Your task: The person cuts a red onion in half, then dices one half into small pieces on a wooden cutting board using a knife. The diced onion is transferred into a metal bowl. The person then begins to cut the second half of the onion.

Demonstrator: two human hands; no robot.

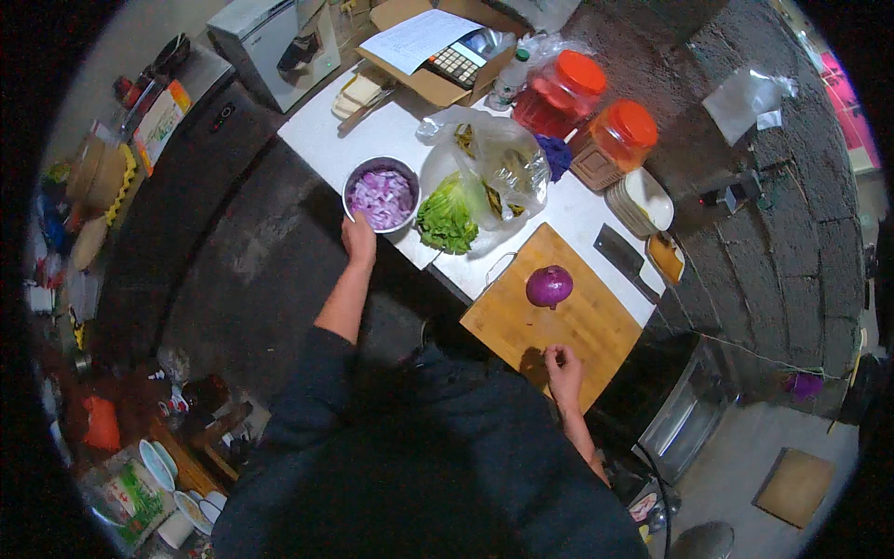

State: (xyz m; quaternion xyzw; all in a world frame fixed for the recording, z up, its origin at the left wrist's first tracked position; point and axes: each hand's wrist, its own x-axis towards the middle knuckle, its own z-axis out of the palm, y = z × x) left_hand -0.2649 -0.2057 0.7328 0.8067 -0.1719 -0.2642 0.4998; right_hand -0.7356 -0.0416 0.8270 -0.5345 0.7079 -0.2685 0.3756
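My left hand [359,239] grips the near rim of a round metal bowl [344,198], which sits at the table's front edge. Chopped red onion [381,198] fills much of it. Over the near part of a wooden cutting board [594,328] is my right hand [564,370], fingers curled in and thumb meeting fingertip, with nothing visible in them. A whole peeled red onion [550,286] rests on the board beyond that hand. Right of the board lies a cleaver [619,255] with a dark blade. Leafy green lettuce [448,215] pokes out of a clear plastic bag [513,161] between bowl and board.
Two red-lidded plastic jars [564,91] [618,143], a bottle [510,80] and stacked white dishes [637,202] line the white table's [314,129] far side. A cardboard box [412,87] holds a calculator [457,64] and paper. Brick wall [761,279] stands at right.
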